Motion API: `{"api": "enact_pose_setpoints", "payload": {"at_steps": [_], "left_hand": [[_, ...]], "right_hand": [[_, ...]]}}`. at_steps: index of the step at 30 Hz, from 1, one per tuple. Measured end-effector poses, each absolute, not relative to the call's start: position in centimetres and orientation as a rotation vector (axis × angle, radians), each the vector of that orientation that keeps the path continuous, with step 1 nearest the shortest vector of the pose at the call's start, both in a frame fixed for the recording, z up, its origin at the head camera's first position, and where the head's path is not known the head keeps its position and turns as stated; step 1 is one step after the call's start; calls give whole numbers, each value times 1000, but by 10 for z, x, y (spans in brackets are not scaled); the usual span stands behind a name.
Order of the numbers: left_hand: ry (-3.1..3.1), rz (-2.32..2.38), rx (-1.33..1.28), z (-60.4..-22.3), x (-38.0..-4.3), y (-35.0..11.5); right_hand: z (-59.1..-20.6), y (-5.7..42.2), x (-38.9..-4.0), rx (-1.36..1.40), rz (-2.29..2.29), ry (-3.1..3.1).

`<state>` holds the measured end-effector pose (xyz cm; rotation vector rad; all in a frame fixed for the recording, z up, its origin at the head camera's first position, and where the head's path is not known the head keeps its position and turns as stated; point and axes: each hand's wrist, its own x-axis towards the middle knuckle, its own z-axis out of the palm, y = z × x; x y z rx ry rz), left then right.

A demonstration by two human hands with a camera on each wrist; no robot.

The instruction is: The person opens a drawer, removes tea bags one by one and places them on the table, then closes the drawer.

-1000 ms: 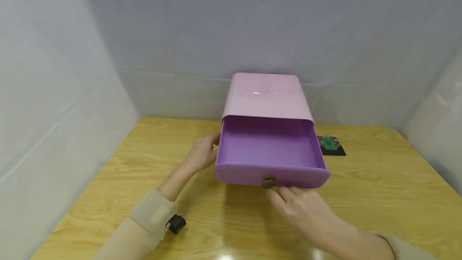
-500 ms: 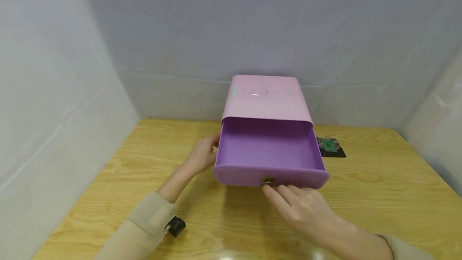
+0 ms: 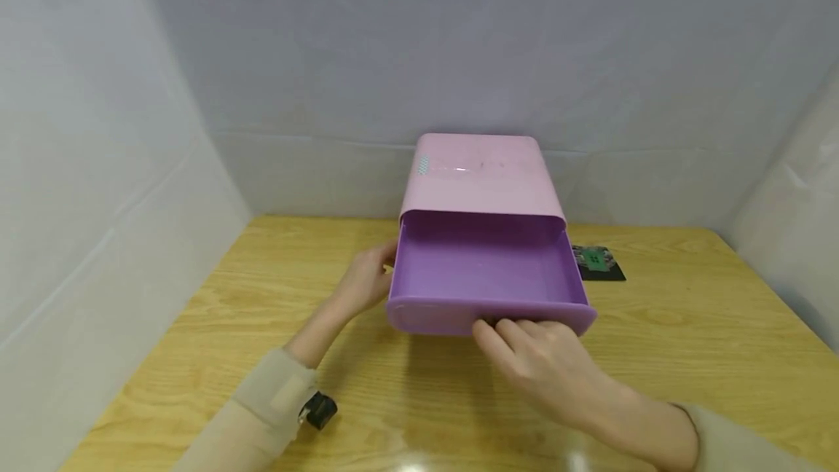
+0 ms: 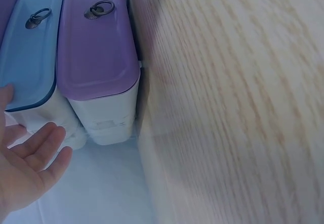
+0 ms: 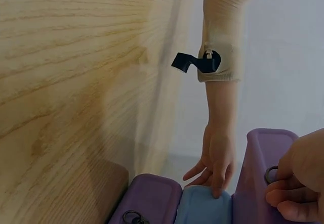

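Note:
A pink drawer cabinet (image 3: 481,177) stands on the table with its top purple drawer (image 3: 485,268) pulled out, its inside bare. My right hand (image 3: 540,363) is at that drawer's front. In the right wrist view its curled fingers hold the metal ring pull (image 5: 269,175), partly hidden by them. My left hand (image 3: 363,282) is at the cabinet's left side. In the left wrist view its fingers are loosely spread, one fingertip against the edge of the blue drawer (image 4: 33,52). Below that, a lower purple drawer (image 4: 96,47) is pushed in, its ring pull hanging free.
A dark flat piece with a green patterned top (image 3: 598,262) lies right of the cabinet. The wooden table (image 3: 282,268) is bounded by pale sheet walls (image 3: 314,79). A black camera mount (image 3: 319,411) sticks out from the left sleeve.
My right hand has risen from below the ring pull to the drawer front and now covers the ring. The drawer and left hand have stayed nearly in place.

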<state>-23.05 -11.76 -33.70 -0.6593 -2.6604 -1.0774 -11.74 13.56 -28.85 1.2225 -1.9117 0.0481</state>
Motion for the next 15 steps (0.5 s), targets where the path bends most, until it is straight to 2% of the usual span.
{"api": "enact_pose_setpoints", "payload": {"at_steps": [15], "left_hand": [[-2635,-1113,-660,-339,-228,-116]], "right_hand": [[-281,137,-121,1200,58,-1870]]}}
